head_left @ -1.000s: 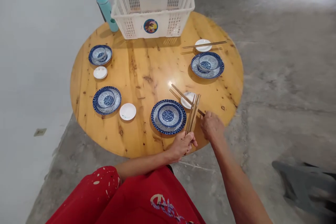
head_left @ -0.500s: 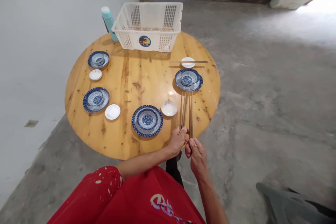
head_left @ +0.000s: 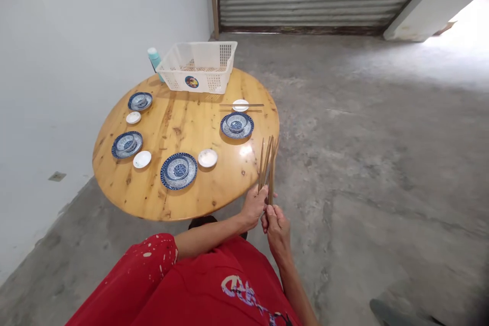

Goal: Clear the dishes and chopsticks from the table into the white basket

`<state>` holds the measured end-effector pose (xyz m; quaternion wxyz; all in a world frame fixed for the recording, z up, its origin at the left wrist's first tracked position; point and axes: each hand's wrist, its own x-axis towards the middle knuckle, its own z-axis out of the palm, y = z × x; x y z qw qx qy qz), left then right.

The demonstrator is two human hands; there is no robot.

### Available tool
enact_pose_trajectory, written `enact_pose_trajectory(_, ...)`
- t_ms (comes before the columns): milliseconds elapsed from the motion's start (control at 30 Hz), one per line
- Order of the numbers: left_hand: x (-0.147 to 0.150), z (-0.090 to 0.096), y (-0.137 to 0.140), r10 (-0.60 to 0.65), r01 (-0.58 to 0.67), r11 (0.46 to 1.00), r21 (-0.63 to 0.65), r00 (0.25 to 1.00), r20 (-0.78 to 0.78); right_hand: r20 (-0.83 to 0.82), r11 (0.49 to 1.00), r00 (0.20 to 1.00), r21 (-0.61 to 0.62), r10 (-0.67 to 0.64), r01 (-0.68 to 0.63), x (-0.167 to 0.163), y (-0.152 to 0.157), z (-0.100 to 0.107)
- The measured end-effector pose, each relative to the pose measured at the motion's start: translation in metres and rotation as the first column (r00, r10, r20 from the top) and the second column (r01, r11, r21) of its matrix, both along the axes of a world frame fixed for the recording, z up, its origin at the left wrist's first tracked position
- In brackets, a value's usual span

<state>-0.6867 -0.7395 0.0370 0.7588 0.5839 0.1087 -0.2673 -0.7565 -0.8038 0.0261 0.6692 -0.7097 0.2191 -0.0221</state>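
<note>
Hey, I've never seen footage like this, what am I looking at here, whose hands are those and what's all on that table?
There is no machine here. A person wears a camera on the head, looking forward and down, so you see their own arms and red shirt. The left hand and right hand together grip a bundle of chopsticks, pointing up. On the round wooden table sit four blue patterned plates with bowls, the nearest plate beside a small white dish. A pair of chopsticks lies across the far dish. A white basket and a teal bottle stand at the back.
</note>
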Motion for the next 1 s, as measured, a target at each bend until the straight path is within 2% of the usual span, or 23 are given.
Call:
enact_pose_trajectory(100,-0.005,0.004,-0.021,-0.068,0.068,0.998,0.004,0.997,-0.046,0.013,0.983,1.000,-0.185,0.009,-0.007,-0.003,-0.022,-0.007)
enact_pose_trajectory(167,-0.007,0.005,-0.032,-0.057,0.058,0.998,0.011,0.997,-0.050,0.008,0.963,1.000,-0.269,0.006,-0.003,-0.003,-0.035,-0.014)
enact_pose_trajectory(300,-0.001,0.001,-0.054,0.009,-0.008,1.000,0.016,0.999,-0.051,-0.003,0.908,0.999,-0.418,0.046,-0.043,0.004,-0.059,-0.027)
enact_pose_trajectory(400,0.007,-0.003,-0.071,0.103,-0.103,0.993,-0.049,0.995,-0.003,-0.038,0.864,0.994,-0.492,0.100,-0.106,0.013,-0.077,-0.033)
enact_pose_trajectory(533,0.024,-0.011,-0.098,0.146,-0.144,0.980,-0.139,0.989,0.007,-0.069,0.849,0.982,-0.495,0.178,-0.188,0.032,-0.107,-0.042)
enact_pose_trajectory(667,0.055,-0.022,-0.134,0.062,-0.064,0.987,-0.148,0.998,-0.018,-0.057,0.816,0.979,-0.544,0.196,-0.195,0.060,-0.151,-0.052)
enact_pose_trajectory(767,0.088,-0.028,-0.167,0.043,-0.042,0.992,-0.117,0.999,0.005,-0.152,0.784,0.949,-0.536,0.275,-0.313,0.081,-0.190,-0.052)
enact_pose_trajectory(867,0.127,-0.028,-0.196,0.093,-0.094,0.992,-0.088,0.996,-0.016,-0.238,0.783,0.909,-0.464,0.342,-0.416,0.101,-0.231,-0.046)
enact_pose_trajectory(1000,0.188,-0.023,-0.210,0.253,-0.256,0.966,-0.043,0.965,-0.067,-0.343,0.818,0.898,-0.407,0.275,-0.406,0.125,-0.277,-0.041)
